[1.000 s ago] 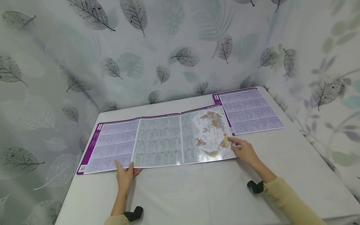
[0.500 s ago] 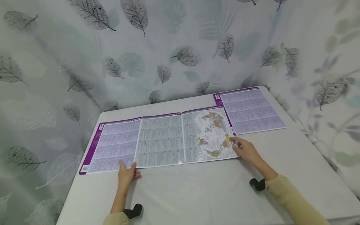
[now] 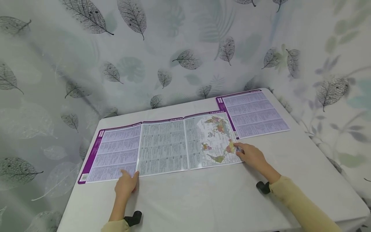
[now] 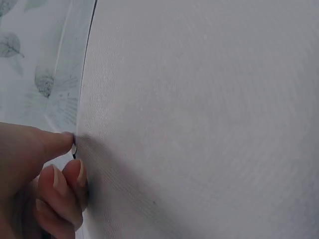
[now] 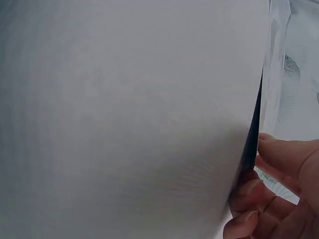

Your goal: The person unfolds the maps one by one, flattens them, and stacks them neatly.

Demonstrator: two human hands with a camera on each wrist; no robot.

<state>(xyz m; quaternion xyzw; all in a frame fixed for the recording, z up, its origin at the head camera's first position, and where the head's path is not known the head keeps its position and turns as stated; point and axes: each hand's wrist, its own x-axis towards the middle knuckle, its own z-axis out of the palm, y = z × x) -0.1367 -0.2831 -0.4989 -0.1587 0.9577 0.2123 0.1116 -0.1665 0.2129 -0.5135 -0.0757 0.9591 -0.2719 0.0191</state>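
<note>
A glossy fold-out chart [image 3: 162, 148] lies across the table in three panels: a lilac one at left, a grey-green one in the middle, and a world map at right. My left hand [image 3: 125, 186] touches the front edge near the first fold, index finger over the lilac panel and thumb at the edge. In the left wrist view its other fingers [image 4: 62, 199] curl close over the cloth. My right hand [image 3: 252, 157] pinches the map panel's lower right edge. The right wrist view shows that edge slightly raised, with the thumb [image 5: 281, 154] at it and fingers curled beneath.
A second lilac chart [image 3: 255, 112] with a purple border lies at the back right, its left side meeting the map panel. Both rest on a table with a white cloth [image 3: 185, 203]. A leaf-patterned curtain [image 3: 185, 38] surrounds the back and sides.
My left hand shifts slightly toward me; its fingers, seen below the chart's edge before, are now tucked behind the thumb. The chart's left part lies flatter. The right hand keeps its hold.
</note>
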